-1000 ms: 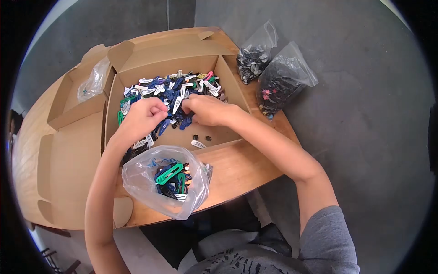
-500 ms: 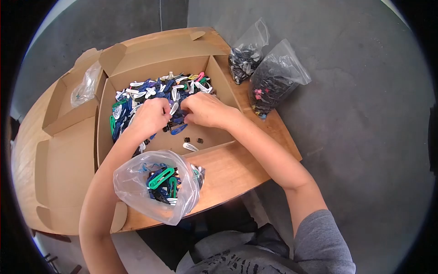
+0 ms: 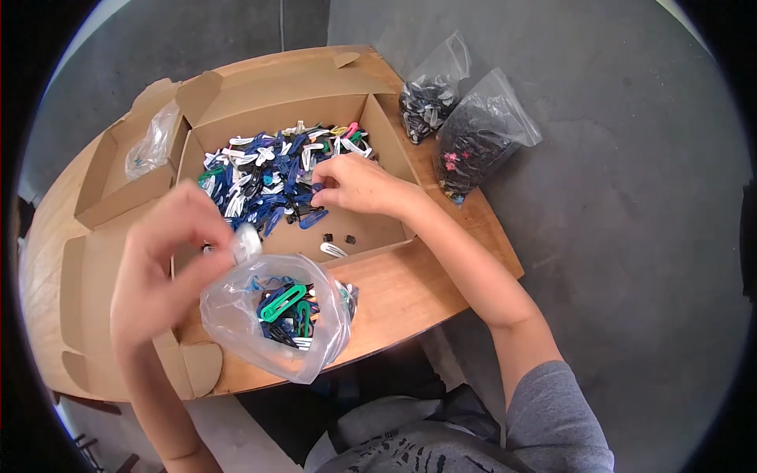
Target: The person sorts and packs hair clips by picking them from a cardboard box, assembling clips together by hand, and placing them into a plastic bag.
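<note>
A cardboard box (image 3: pixel 378 229) holds a pile of snap hair clips (image 3: pixel 268 173), mostly blue, white and black. Blurred by motion, my left hand (image 3: pixel 169 260) is closed on a white hair clip (image 3: pixel 247 243) at the upper left rim of an open clear plastic bag (image 3: pixel 236 323). Green, blue, black and white clips lie inside that bag, a green clip (image 3: pixel 282 303) on top. Over the right part of the pile, my right hand (image 3: pixel 347 185) pinches a small dark blue piece, mostly hidden by the fingers.
Two clear bags, one with black and white clips (image 3: pixel 426 110) and one with dark items (image 3: pixel 473 150), stand right of the box on the wooden table (image 3: pixel 402 296). At left is a smaller cardboard compartment (image 3: pixel 102 189) with a crumpled plastic bag (image 3: pixel 154 146).
My left hand has moved from the pile down and left to the open bag, carrying a white clip. My right hand has stayed over the pile.
</note>
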A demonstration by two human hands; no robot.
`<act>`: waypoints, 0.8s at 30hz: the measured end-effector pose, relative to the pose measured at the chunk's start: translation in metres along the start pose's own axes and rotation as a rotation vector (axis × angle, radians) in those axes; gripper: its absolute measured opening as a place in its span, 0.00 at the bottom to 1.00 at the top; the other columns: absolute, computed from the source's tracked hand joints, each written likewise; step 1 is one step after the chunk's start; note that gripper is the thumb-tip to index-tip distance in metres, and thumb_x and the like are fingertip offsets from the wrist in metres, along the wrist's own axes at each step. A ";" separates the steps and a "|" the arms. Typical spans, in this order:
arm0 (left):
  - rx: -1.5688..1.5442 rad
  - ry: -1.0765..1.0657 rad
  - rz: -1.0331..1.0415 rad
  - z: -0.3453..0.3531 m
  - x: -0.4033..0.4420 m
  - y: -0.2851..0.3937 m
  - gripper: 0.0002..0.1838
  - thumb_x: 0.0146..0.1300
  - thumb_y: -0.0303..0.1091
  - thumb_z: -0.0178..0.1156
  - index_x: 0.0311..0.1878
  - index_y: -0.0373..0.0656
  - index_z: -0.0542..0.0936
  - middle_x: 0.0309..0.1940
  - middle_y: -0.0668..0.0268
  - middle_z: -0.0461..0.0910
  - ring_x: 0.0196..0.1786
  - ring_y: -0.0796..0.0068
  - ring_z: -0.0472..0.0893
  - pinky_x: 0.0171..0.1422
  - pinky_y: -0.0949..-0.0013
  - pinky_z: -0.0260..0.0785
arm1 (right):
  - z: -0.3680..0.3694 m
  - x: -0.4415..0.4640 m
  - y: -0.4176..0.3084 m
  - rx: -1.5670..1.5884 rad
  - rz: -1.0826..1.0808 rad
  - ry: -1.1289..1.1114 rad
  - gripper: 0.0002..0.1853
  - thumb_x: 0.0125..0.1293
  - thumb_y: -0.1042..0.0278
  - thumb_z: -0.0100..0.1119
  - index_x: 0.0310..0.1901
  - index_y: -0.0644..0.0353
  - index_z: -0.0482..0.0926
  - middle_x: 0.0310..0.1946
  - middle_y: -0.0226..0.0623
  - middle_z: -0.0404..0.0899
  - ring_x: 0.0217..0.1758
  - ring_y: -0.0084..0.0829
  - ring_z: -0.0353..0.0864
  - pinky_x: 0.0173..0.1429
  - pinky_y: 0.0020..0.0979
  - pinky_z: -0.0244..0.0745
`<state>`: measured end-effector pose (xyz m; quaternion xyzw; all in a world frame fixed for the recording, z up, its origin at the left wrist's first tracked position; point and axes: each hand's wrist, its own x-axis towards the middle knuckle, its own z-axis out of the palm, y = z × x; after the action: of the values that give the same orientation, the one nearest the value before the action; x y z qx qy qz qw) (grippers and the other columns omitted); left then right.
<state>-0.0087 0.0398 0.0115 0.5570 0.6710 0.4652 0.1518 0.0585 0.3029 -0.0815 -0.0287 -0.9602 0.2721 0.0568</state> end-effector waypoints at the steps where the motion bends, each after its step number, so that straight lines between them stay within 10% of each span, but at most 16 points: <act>1: 0.064 -0.038 -0.015 0.004 -0.006 0.005 0.06 0.47 0.25 0.64 0.28 0.37 0.77 0.31 0.69 0.68 0.37 0.78 0.69 0.43 0.77 0.60 | 0.001 0.000 0.002 0.052 -0.042 0.034 0.13 0.51 0.65 0.66 0.29 0.66 0.78 0.27 0.47 0.79 0.34 0.42 0.79 0.41 0.38 0.72; 8: -0.111 0.254 -0.125 0.001 -0.011 -0.019 0.04 0.59 0.25 0.56 0.29 0.36 0.75 0.30 0.71 0.70 0.34 0.85 0.67 0.39 0.82 0.56 | -0.029 -0.016 -0.038 0.455 -0.083 0.200 0.11 0.56 0.67 0.67 0.27 0.63 0.76 0.19 0.21 0.70 0.24 0.12 0.64 0.27 0.21 0.61; 12: -0.085 0.306 -0.290 0.003 0.005 -0.054 0.10 0.66 0.33 0.53 0.30 0.40 0.76 0.24 0.78 0.70 0.27 0.91 0.63 0.30 0.83 0.54 | -0.045 -0.052 -0.103 0.503 -0.386 0.096 0.11 0.55 0.65 0.68 0.28 0.62 0.76 0.20 0.24 0.68 0.24 0.15 0.64 0.28 0.23 0.62; 16: -0.070 0.227 -0.312 0.008 0.018 -0.093 0.08 0.65 0.34 0.55 0.32 0.41 0.77 0.20 0.80 0.69 0.23 0.92 0.63 0.26 0.83 0.53 | -0.037 -0.061 -0.113 0.209 -0.545 -0.031 0.12 0.55 0.65 0.66 0.31 0.65 0.76 0.23 0.38 0.71 0.28 0.40 0.74 0.33 0.35 0.69; 24: -0.047 0.147 -0.311 0.020 0.031 -0.106 0.05 0.62 0.28 0.58 0.31 0.38 0.78 0.21 0.77 0.73 0.25 0.92 0.66 0.27 0.83 0.59 | -0.029 -0.067 -0.119 0.387 -0.724 0.155 0.08 0.59 0.67 0.60 0.35 0.61 0.75 0.30 0.38 0.71 0.34 0.41 0.73 0.36 0.38 0.69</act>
<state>-0.0683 0.0822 -0.0732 0.4073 0.7473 0.4910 0.1857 0.1259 0.2106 -0.0007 0.3016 -0.8322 0.4070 0.2254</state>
